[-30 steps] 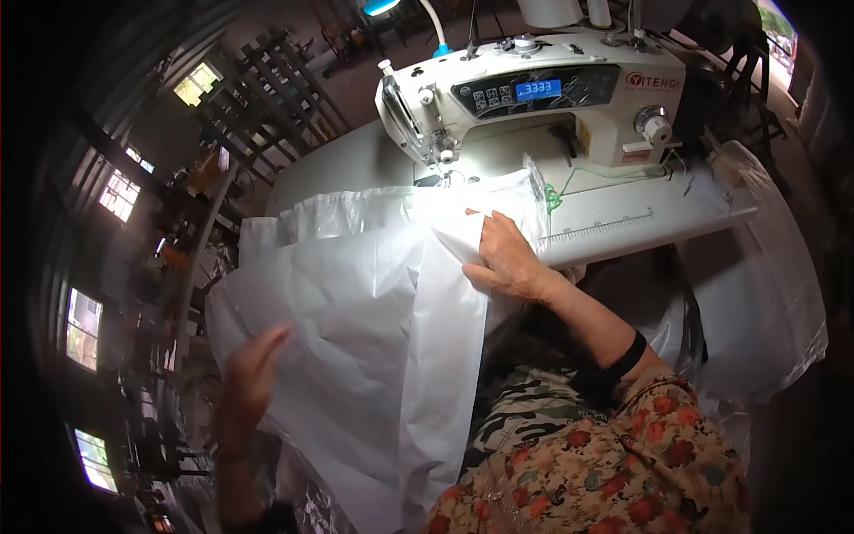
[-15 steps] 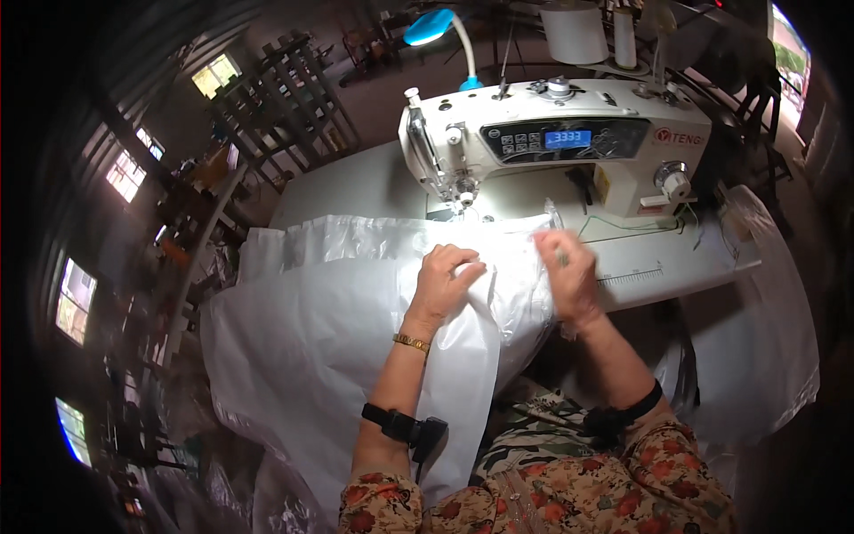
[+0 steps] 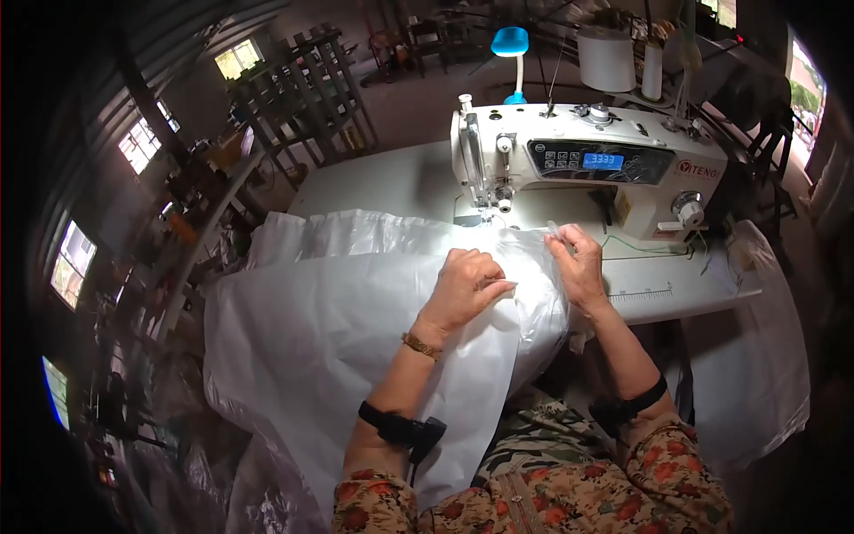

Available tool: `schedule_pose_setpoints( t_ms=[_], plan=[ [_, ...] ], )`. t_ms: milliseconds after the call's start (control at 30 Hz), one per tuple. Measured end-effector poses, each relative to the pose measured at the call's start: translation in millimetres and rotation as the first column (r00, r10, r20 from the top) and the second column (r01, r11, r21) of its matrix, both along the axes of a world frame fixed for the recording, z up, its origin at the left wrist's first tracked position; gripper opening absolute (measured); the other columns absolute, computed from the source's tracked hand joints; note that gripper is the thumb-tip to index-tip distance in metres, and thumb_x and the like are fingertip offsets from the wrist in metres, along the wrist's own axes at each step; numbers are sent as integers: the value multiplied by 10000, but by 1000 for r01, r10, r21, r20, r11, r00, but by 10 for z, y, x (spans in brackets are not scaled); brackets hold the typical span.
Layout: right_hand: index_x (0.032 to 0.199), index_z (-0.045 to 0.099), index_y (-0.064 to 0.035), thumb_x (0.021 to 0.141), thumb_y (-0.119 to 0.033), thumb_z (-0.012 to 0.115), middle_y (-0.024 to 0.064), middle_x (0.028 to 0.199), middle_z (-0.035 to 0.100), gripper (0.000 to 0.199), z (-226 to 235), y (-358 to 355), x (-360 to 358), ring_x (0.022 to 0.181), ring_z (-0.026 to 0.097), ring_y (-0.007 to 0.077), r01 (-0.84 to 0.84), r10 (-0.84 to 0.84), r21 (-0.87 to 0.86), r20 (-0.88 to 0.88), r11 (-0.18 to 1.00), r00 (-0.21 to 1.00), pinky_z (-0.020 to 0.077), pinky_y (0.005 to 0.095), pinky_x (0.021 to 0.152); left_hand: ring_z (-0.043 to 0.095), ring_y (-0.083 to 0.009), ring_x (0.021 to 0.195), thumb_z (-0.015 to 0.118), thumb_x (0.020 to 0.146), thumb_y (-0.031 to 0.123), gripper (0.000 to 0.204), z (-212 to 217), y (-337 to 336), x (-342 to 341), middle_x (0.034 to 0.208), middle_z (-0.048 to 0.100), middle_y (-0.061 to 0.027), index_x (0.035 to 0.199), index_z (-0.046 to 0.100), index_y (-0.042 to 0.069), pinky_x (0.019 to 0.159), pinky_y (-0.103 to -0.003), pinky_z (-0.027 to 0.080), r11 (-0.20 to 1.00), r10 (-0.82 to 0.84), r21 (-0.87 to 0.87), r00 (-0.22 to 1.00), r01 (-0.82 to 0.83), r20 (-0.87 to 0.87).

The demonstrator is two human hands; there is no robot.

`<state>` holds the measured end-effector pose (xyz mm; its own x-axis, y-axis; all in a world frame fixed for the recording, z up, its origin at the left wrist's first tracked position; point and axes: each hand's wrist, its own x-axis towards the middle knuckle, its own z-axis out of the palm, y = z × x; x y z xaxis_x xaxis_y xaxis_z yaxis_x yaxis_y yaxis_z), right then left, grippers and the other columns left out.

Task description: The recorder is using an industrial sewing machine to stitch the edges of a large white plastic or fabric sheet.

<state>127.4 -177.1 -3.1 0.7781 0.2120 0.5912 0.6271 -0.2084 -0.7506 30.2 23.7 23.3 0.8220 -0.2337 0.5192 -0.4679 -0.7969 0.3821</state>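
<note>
While the white sheet (image 3: 329,311) is spread over the front of the worktop (image 3: 382,182) and hangs down toward the person's lap, its upper edge lies just before the sewing machine (image 3: 583,125). The left hand (image 3: 463,287) is on this sheet, and its grip is clamped on a small fold. At the right end of the edge, the right hand (image 3: 580,269) has its grip pinched, thumb against finger, on the sheet. Behind the machine stand a blue lamp (image 3: 510,42) and a white thread cone (image 3: 607,60).
</note>
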Motion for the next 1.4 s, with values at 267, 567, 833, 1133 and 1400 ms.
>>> schedule_pose_setpoints(
  t_ms=[267,567,833,1133,1400],
  plan=[
    [931,648,-11,965,-98,608,-35,869,630,101,118,167,-539,787,534,24,-325,509,521,-260,789,820,453,198,716,596,-272,754,715,871,149,169,759,-17,-447,733,600,-82,848,588,39,765,-419,476,979,-176,-88,979,185,104],
    [978,665,-10,984,-136,581,-33,873,636,151,181,225,-1076,758,529,17,-360,657,629,-330,689,678,450,197,681,546,-316,653,679,891,146,192,1113,-132,-781,675,528,-88,840,515,60,786,-405,468,969,-199,168,974,179,110],
    [1041,637,17,1009,-106,528,14,958,663,167,278,367,-1367,801,593,46,-268,733,794,-299,546,611,505,223,727,610,-246,802,694,841,101,154,941,-223,-841,832,620,-63,833,544,71,871,-404,441,940,-165,338,927,45,337],
    [1076,660,-9,985,-147,606,19,988,688,175,329,288,-1271,863,618,62,-403,843,840,-111,363,527,512,231,794,649,-281,997,651,894,104,109,914,-231,-860,1081,685,-121,951,615,17,923,-378,463,973,-102,-179,963,149,251],
    [1074,676,-4,968,-124,631,-1,993,687,167,443,170,-1335,901,590,45,-491,764,739,-49,462,644,486,227,821,608,-151,822,753,841,133,211,1216,-141,-799,878,635,-63,937,623,-2,759,-277,488,963,-115,-259,981,71,-157]
  ],
)
